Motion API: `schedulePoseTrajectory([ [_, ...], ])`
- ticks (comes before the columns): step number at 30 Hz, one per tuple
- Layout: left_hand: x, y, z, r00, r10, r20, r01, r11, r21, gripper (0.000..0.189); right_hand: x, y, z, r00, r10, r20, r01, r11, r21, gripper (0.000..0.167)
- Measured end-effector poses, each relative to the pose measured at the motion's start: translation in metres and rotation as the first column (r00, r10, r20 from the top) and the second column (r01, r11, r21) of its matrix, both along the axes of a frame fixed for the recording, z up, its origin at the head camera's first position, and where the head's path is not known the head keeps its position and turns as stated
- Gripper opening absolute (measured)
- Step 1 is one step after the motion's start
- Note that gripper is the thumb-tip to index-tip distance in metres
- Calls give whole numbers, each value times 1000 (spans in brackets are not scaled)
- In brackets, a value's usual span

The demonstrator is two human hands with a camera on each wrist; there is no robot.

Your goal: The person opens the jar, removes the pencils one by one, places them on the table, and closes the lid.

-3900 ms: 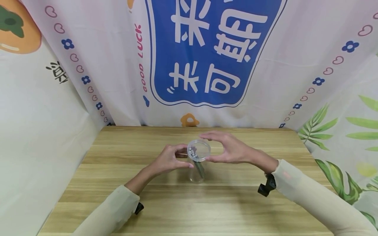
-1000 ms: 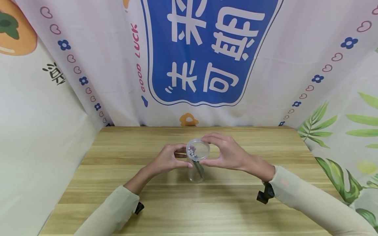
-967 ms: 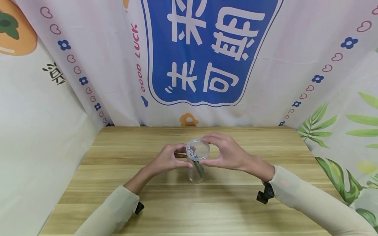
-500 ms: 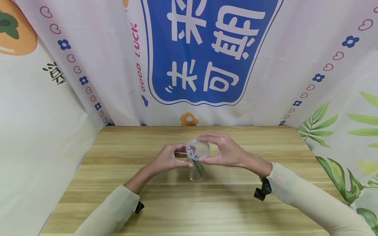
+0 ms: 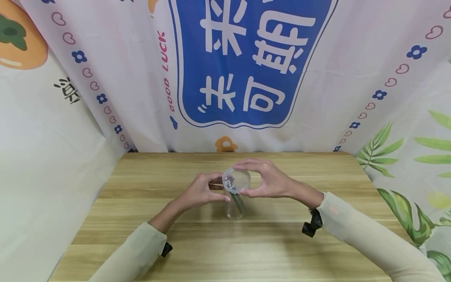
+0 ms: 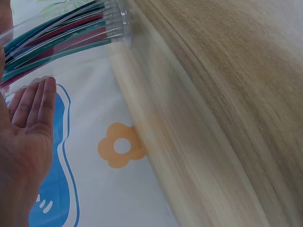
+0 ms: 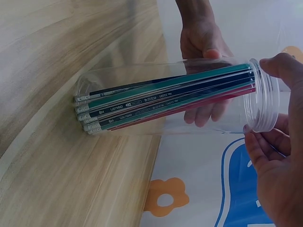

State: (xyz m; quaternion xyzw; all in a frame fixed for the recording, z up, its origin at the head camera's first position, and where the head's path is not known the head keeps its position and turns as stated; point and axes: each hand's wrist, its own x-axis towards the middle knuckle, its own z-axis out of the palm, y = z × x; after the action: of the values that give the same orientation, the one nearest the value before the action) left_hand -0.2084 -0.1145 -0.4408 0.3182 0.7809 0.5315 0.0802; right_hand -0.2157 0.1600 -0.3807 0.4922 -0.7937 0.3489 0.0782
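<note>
A clear plastic jar (image 5: 230, 213) stands upright on the table, with several pencils (image 7: 165, 101) leaning inside, green, dark and red, eraser ends down. My left hand (image 5: 199, 191) holds the jar's side near the top, thumb at the front and fingers behind. Over the mouth sits a clear round lid (image 5: 243, 179). My right hand (image 5: 269, 181) grips the lid's rim between thumb and fingers. In the right wrist view the lid (image 7: 267, 101) appears fitted on the jar's neck; how tightly, I cannot tell.
The wooden table (image 5: 169, 243) reaches back to a printed curtain (image 5: 148, 129). Fabric with leaf prints hangs at the right side, pale fabric at the left. Black wrist cameras sit under both sleeves.
Earlier my right fingers were spread wider around the lid; now they close on its rim. The right hand has shifted slightly left and turned. The left hand and jar stay in place.
</note>
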Motion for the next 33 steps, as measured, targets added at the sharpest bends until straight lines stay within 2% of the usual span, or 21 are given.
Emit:
schedulePoseTrajectory([
  [18, 0, 1, 0, 1000, -22, -1, 22, 1000, 18, 59, -1, 5, 6, 998, -21, 52, 21, 1000, -1, 67],
  [28, 0, 1, 0, 1000, -8, 15, 8, 1000, 26, 59, 1, 26, 15, 999, -25, 25, 27, 997, -67, 66],
  [33, 0, 1, -1, 1000, -2, 31, 1, 1000, 29, 57, 7, 43, 13, 996, -84, -9, 83, 995, -61, 67],
])
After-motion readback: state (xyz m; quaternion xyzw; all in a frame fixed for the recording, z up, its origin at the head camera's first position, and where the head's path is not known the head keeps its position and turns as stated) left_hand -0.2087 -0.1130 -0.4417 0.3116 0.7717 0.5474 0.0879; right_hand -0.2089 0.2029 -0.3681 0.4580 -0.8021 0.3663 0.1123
